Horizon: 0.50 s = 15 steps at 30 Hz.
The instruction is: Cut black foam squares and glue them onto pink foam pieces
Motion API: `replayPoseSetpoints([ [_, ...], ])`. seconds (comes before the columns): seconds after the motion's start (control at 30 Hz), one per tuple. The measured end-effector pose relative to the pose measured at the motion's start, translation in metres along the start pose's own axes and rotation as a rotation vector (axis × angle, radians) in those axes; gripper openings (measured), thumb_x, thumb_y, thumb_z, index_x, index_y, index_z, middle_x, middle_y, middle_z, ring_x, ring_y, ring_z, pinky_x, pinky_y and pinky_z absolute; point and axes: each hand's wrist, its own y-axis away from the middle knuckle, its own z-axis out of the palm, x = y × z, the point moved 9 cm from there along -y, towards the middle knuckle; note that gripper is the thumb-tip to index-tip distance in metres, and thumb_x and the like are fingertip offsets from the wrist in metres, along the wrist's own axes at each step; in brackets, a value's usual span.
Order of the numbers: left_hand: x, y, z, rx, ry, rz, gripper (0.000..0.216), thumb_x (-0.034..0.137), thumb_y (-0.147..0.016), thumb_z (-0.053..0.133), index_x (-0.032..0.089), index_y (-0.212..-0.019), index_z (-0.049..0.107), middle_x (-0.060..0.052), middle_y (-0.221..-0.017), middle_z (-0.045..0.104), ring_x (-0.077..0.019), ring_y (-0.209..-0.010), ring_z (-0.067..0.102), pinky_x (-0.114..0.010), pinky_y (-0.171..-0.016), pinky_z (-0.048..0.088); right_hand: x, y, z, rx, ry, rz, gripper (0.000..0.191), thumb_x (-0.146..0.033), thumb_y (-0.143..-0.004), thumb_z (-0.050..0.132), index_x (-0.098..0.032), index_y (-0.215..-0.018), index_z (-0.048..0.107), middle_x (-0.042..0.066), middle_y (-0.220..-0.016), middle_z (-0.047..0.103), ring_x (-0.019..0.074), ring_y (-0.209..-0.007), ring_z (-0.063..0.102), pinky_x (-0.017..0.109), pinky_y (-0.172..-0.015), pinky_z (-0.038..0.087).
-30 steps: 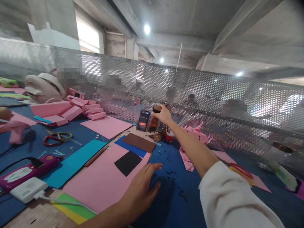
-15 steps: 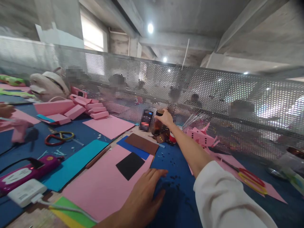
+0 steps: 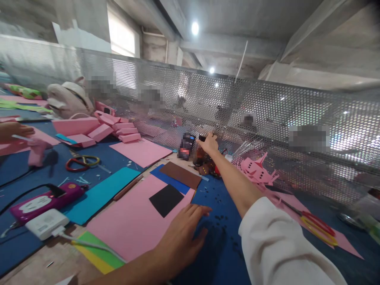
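The left hand has barely moved. It lies palm down on the blue mat, fingers spread and holding nothing, with the tips reaching the edge of the pink sheet just short of the black square. The change is further right: a second ago the right hand held the jar lifted clear of the table. Half a second ago it was lower, and now the jar stands down at the far edge, close under the mesh. It sits between a small dark gadget on its left and a pink foam model on its right. So the jar looks set down, though the fingers are still curled over its top and have not let go. The jar is small, upright and dark brown, with a black lid peeking out past the knuckles. Its base is lost among brown scraps, so I cannot tell exactly what it rests on.
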Motion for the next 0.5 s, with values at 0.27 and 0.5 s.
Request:
replayPoseSetpoints([
  [0.27,0.002,0.000,-0.004,0.031,-0.004,0.044,0.040,0.012,-0.085,0.053,0.026,-0.122,0.052,-0.006,-0.115,0.063,-0.0221,-0.109,0.057,-0.039,-0.097,0.046,-0.013,0.009,-0.014,0.011,0.073,-0.051,0.074,-0.052,-0.083,0.062,-0.006,-0.134,0.034,0.026,-0.124,0.050,0.0356,-0.111,0.058,0.042,-0.090,0.048],
  [0.5,0.000,-0.005,-0.006,0.008,-0.117,0.073,0.029,0.016,-0.085,0.054,0.023,-0.113,0.059,-0.006,-0.110,0.065,-0.0229,-0.107,0.056,-0.039,-0.095,0.045,-0.047,0.047,-0.066,0.074,0.125,-0.259,0.054,-0.040,-0.090,0.056,-0.009,-0.130,0.040,0.024,-0.133,0.043,0.0374,-0.117,0.051,0.046,-0.095,0.042],
])
